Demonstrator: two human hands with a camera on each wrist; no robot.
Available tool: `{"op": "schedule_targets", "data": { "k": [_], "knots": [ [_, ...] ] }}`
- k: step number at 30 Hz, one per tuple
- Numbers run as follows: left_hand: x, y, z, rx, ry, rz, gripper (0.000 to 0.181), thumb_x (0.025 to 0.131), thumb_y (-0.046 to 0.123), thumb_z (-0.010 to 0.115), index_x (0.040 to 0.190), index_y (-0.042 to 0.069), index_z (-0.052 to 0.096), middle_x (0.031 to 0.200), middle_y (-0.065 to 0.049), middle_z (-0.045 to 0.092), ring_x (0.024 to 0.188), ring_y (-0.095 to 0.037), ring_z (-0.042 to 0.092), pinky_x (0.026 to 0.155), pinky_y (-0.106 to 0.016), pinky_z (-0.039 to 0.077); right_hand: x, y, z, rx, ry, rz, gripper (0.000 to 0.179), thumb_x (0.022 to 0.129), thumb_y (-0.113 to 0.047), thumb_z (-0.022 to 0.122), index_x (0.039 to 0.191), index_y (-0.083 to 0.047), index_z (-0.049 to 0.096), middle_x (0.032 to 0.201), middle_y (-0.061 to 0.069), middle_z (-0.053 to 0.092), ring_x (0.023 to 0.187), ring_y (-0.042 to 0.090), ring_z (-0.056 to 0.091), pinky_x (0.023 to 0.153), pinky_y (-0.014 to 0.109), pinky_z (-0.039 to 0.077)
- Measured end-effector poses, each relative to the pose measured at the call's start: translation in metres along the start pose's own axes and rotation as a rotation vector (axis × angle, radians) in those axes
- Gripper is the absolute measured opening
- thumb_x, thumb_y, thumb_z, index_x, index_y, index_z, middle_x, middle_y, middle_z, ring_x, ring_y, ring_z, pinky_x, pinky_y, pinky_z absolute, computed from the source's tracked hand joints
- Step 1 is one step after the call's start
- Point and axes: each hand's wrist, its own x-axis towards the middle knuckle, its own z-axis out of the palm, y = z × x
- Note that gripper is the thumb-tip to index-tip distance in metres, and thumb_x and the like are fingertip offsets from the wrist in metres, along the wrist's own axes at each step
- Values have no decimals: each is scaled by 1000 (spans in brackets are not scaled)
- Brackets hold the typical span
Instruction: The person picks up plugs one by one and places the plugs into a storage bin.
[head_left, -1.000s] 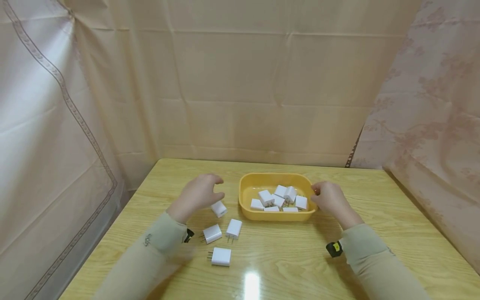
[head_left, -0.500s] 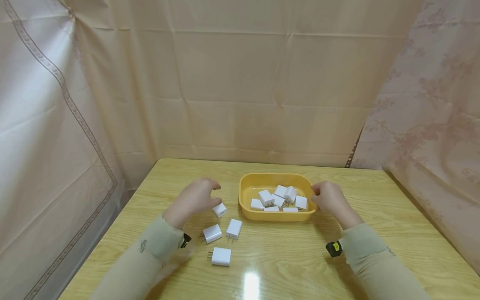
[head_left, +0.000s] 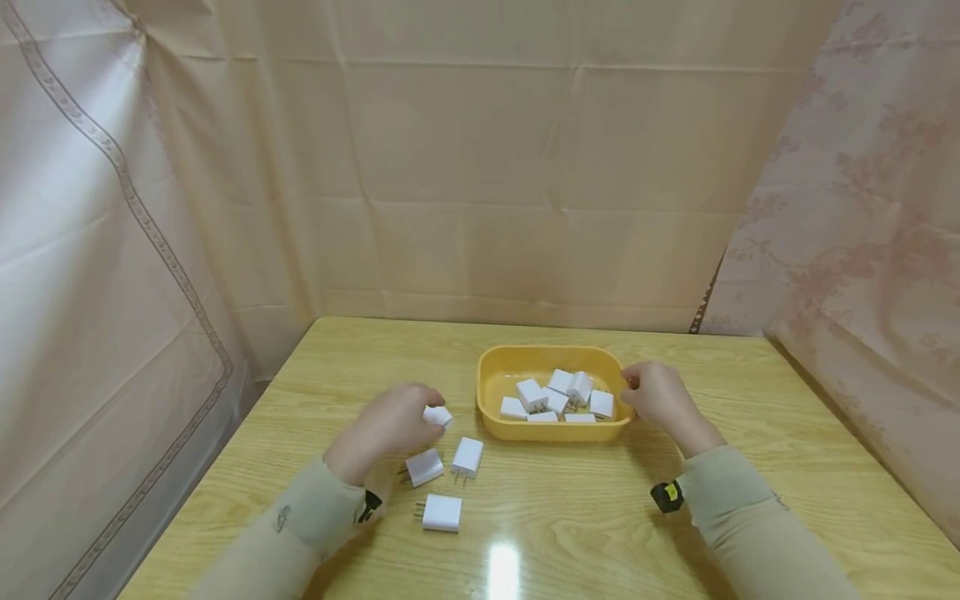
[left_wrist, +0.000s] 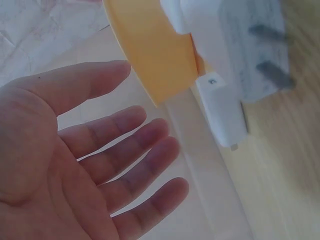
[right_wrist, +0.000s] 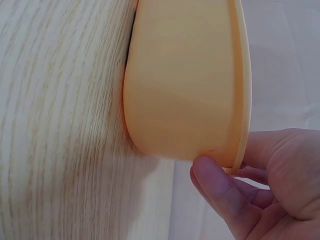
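Note:
In the head view my left hand [head_left: 388,425] is low over the table, its thumb and fingertips right at a white charger plug [head_left: 438,416]. The left wrist view shows that hand's fingers [left_wrist: 135,165] spread and relaxed, holding nothing, with another charger [left_wrist: 222,112] lying beyond them. My right hand [head_left: 662,400] pinches the right-hand rim of a yellow plastic basin [head_left: 555,432]; the thumb presses outside the wall in the right wrist view. Several white chargers [head_left: 556,401] lie jumbled inside the basin.
Three more chargers lie on the wooden table [head_left: 585,517], left of the basin and nearer the person: one [head_left: 467,457], a second [head_left: 425,467] and a third [head_left: 442,512]. Pale cloth curtains [head_left: 480,167] hang behind the table and at its sides.
My left hand has come down and toward the person, from above the charger to right beside it. The right hand and the basin have stayed in place.

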Motion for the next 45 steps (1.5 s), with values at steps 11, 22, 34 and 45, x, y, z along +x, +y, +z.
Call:
{"op": "schedule_targets", "data": {
  "k": [11,22,34,45],
  "knots": [
    [-9,-7,9,12,8,36,37,84,23,77,117,6,75,117,-6,72,112,-24,65,94,-43,53,0,-1,-1,-3,2,-3,40,94,2,61,132,14,58,111,25,66,81,24,64,59,29,57],
    [-16,-6,9,14,-50,0,38,83,24,79,118,8,75,118,-5,72,111,-24,65,94,-45,52,0,-2,-2,3,3,1,37,94,2,61,129,13,61,104,21,67,74,21,64,57,28,56],
    [-17,-10,14,36,-121,14,30,84,25,82,110,11,76,104,1,70,91,-14,62,83,-41,53,-1,0,-1,-8,10,-9,39,93,1,62,130,14,59,106,23,66,74,21,63,59,30,56],
    [-17,-11,18,89,-141,68,23,84,26,80,74,19,61,65,5,43,62,-12,43,57,-31,31,-1,-3,0,0,-2,24,36,94,2,62,128,13,61,103,21,67,75,22,64,59,29,57]
  ]
}}
